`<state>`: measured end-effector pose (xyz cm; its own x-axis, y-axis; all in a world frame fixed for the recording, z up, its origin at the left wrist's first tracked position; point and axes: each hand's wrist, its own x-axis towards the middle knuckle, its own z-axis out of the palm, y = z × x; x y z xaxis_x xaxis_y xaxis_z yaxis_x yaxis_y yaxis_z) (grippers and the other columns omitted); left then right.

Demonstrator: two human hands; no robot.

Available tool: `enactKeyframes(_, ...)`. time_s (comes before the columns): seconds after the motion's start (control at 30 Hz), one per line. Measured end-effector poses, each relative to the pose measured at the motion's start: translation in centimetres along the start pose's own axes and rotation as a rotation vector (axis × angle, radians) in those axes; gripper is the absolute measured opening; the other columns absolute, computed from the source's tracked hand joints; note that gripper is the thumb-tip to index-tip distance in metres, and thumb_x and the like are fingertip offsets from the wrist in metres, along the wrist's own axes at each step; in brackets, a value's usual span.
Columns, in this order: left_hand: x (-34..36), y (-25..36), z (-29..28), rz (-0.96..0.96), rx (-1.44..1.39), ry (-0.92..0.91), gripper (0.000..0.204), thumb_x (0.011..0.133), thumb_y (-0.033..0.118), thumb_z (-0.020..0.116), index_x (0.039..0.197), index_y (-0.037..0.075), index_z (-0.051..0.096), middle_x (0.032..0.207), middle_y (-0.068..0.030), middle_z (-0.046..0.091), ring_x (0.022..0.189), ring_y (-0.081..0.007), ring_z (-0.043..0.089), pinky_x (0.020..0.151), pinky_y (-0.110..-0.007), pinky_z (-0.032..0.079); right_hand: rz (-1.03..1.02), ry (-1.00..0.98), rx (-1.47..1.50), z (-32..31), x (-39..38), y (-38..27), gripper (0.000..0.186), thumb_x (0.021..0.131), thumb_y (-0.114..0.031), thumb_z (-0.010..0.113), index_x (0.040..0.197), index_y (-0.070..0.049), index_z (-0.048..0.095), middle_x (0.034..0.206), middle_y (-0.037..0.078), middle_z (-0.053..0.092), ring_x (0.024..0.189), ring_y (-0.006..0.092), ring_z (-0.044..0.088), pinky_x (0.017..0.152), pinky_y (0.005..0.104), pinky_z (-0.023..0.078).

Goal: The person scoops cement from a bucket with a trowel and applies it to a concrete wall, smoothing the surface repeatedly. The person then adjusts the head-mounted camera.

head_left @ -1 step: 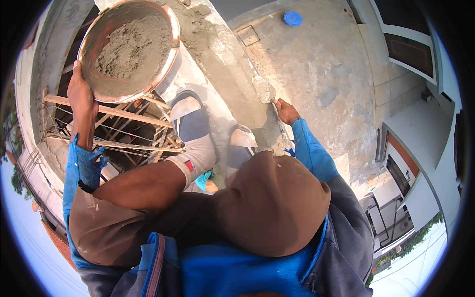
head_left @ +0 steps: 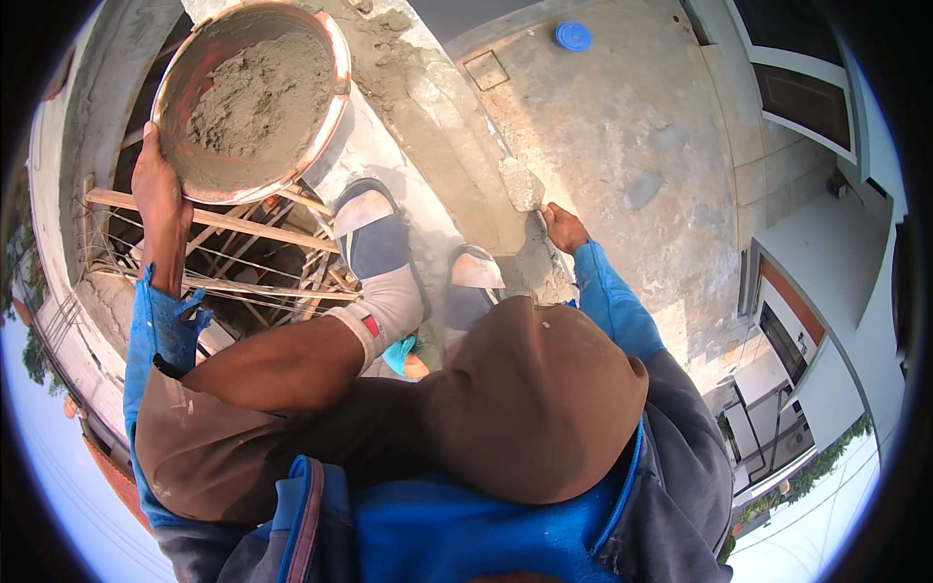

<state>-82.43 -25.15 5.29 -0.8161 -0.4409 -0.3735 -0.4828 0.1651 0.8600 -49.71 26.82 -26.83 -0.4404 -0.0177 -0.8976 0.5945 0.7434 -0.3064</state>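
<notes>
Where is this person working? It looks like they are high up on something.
Most likely a building site, up on a wall or roof edge. The left hand steadies a round pan of wet mortar, the right hand works a trowel along a fresh cement ledge, and timber scaffolding shows below.

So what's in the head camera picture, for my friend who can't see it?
A person's left hand holds up a round metal pan full of grey mortar, while the right hand presses a trowel of mortar against a rough wall ledge. Below are their shoes and a wooden scaffold frame.
</notes>
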Motion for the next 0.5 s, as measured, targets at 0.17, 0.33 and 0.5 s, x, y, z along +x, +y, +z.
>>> enactKeyframes(0.17,0.3,-0.2,0.0,0.025,0.002,-0.017,0.056,0.116,0.042,0.052,0.146,-0.005,0.059,0.136,-0.0153,0.067,0.116,-0.0229,0.067,0.099,-0.039,0.058,0.11,-0.008,0.054,2.8,-5.4,5.1,0.058,0.115,-0.056,0.03,0.131,-0.008,0.059,0.13,0.03,0.069,0.126,0.0498,0.063,0.108,0.0554,0.048)
enactKeyframes(0.33,0.6,-0.4,-0.2,0.057,-0.009,-0.015,0.053,0.115,0.04,0.055,0.14,-0.006,0.062,0.129,-0.0145,0.071,0.11,-0.0235,0.07,0.098,-0.04,0.058,0.1,0.113,0.08,2.6,-8.1,6.0,0.051,0.115,-0.052,0.035,0.126,-0.008,0.06,0.119,0.033,0.07,0.117,0.0536,0.065,0.099,0.0584,0.052)
enactKeyframes(0.5,0.9,-0.5,-0.3,0.059,-0.03,-0.032,0.053,0.114,0.041,0.056,0.138,-0.006,0.064,0.125,-0.0134,0.072,0.106,-0.0223,0.07,0.095,-0.04,0.058,-0.104,0.258,0.063,-1.9,-2.5,-0.5,0.045,0.115,-0.047,0.036,0.12,-0.006,0.055,0.109,0.034,0.07,0.108,0.055,0.065,0.092,0.0611,0.05)
